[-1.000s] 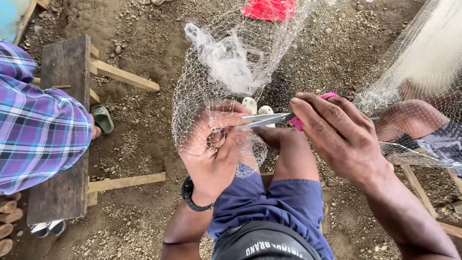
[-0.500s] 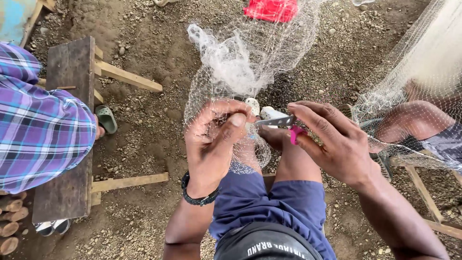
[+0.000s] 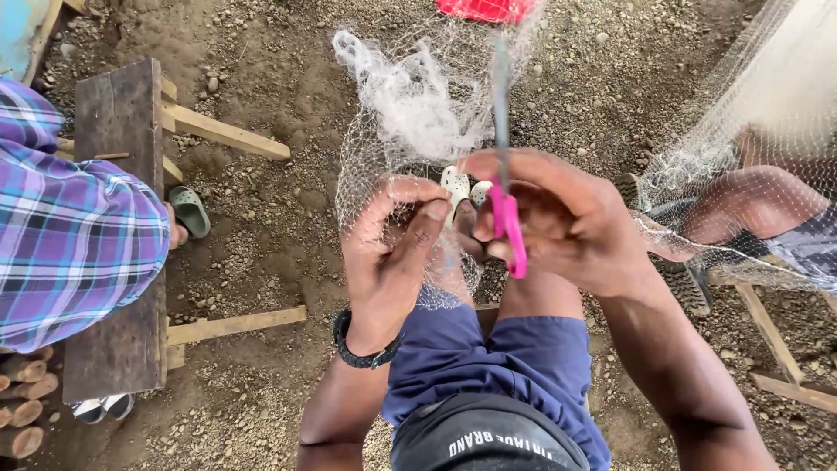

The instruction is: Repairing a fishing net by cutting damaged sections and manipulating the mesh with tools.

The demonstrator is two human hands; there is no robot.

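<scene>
Draping from twelve o'clock down over the knees, white fishing net (image 3: 410,113), fine-meshed and bunched. Left hand (image 3: 392,262) fingers pinching its mesh at centre; right hand (image 3: 567,218) fingers clenched around pink-handled scissors (image 3: 506,192), blades pointing to twelve.

Fine translucent mesh net (image 3: 410,113); glossy pink plastic scissors (image 3: 507,222), metal blades; rough wood bench (image 3: 118,227).

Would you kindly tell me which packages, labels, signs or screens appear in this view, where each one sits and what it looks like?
Printed strip on the dark cap brim: bottom centre, below the blue shorts; a short curved row of white lettering on black.
No packages, signs or screens show; the red thing at the top edge, beyond the net, is too cropped to tell.
</scene>
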